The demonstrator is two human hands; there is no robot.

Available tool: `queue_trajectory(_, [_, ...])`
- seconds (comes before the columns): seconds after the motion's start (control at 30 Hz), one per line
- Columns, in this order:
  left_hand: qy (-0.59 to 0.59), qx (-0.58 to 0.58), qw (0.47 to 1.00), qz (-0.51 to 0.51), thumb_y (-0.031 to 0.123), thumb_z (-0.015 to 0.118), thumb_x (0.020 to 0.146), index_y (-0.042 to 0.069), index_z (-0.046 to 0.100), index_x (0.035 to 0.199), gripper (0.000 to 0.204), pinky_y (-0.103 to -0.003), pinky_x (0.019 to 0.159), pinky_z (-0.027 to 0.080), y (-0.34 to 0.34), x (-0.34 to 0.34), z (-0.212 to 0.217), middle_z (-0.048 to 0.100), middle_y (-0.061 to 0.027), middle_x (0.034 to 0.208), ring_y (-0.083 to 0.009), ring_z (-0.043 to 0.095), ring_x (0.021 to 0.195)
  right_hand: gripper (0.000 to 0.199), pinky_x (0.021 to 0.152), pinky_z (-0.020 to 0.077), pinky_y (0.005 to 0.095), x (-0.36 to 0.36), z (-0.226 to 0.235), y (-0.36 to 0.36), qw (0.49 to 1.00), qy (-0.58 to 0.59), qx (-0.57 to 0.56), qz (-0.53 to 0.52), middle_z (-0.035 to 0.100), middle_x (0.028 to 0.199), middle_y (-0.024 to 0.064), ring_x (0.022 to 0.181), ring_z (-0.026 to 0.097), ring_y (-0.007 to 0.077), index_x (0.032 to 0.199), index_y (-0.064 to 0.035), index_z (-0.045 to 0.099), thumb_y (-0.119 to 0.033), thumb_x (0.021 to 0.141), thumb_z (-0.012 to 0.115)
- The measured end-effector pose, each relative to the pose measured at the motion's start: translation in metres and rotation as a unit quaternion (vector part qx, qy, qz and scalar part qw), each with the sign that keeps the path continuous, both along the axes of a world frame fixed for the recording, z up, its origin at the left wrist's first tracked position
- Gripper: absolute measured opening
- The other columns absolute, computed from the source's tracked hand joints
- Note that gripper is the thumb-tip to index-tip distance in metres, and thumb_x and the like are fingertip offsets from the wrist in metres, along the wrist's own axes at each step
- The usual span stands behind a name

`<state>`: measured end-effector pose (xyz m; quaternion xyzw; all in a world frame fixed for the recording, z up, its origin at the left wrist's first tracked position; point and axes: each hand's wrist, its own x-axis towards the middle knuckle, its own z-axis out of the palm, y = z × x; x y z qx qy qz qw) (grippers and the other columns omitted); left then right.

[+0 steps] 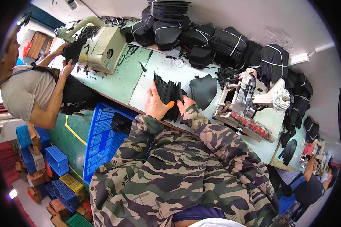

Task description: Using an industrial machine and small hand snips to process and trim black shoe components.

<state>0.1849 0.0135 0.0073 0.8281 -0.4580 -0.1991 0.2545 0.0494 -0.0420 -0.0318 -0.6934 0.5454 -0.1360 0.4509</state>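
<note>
both hands (166,104) grip black fabric stack (166,90), worktable (140,81)

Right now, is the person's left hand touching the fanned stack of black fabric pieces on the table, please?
Touching. The head view shows the left hand pressed flat against the stack of black pieces, its fingers overlapping the stack's left edge with no gap.

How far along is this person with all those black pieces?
Done, apparently: tied bundles of black pieces piled along the table's far edge. In hand: both the left hand and right hand grip a loose fanned stack. Left: a single piece lies beside it, untied.
</note>
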Motion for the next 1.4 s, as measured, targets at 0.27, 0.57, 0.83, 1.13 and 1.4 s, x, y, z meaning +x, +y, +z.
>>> queue_trajectory(0.27, [0.082, -0.088, 0.982, 0.144, 0.019, 0.081, 0.057, -0.009, 0.022, 0.133, 0.1, -0.035, 0.1, 0.035, 0.049, 0.064, 0.027, 0.04, -0.0287, 0.128, -0.0347, 0.043, 0.12, 0.025, 0.072, 0.0456, 0.0438, 0.011, 0.054, -0.047, 0.967, -0.081, -0.24, 0.036, 0.055, 0.09, 0.0215, 0.086, 0.055, 0.0384, 0.104, -0.0021, 0.054, -0.013, 0.082, 0.053])
queue_trajectory(0.57, [-0.044, -0.054, 0.987, 0.146, 0.023, 0.077, 0.054, 0.006, 0.024, 0.139, 0.101, -0.043, 0.074, 0.05, 0.052, 0.001, -0.007, 0.048, -0.0185, 0.114, -0.0357, 0.054, 0.098, 0.036, 0.054, 0.0503, 0.0263, 0.04, -0.01, -0.011, 0.954, -0.051, 0.14, 0.261, 0.061, 0.071, 0.0078, 0.064, 0.058, 0.011, 0.087, 0.006, 0.06, -0.029, 0.08, 0.066])
queue_trajectory(0.83, [-0.012, -0.039, 0.985, 0.168, 0.024, 0.078, 0.053, 0.008, 0.021, 0.14, 0.105, -0.042, 0.075, 0.051, 0.063, 0.004, -0.014, 0.046, -0.0194, 0.115, -0.0365, 0.053, 0.099, 0.029, 0.059, 0.0529, 0.0252, 0.042, -0.003, -0.006, 0.941, -0.101, 0.253, 0.203, 0.062, 0.081, 0.0095, 0.069, 0.061, 0.0139, 0.095, 0.0065, 0.059, -0.017, 0.079, 0.068])
queue_trajectory(1.13, [-0.035, -0.041, 0.986, 0.156, 0.025, 0.077, 0.055, 0.007, 0.021, 0.14, 0.103, -0.042, 0.074, 0.051, 0.06, 0.004, -0.019, 0.047, -0.02, 0.113, -0.0365, 0.054, 0.095, 0.036, 0.065, 0.0562, 0.0306, 0.038, -0.012, -0.01, 0.934, -0.124, 0.297, 0.155, 0.062, 0.088, 0.0128, 0.077, 0.063, 0.0179, 0.103, 0.0085, 0.057, -0.016, 0.079, 0.069])
queue_trajectory(1.4, [-0.021, -0.007, 0.989, 0.145, 0.032, 0.082, 0.053, 0.006, 0.024, 0.138, 0.107, -0.041, 0.077, 0.051, 0.059, 0.006, -0.011, 0.046, -0.0188, 0.115, -0.0352, 0.054, 0.1, 0.027, 0.063, 0.0559, 0.0307, 0.044, -0.01, -0.012, 0.947, -0.097, 0.251, 0.173, 0.06, 0.084, 0.0107, 0.072, 0.062, 0.0184, 0.095, 0.0077, 0.058, -0.013, 0.08, 0.065])
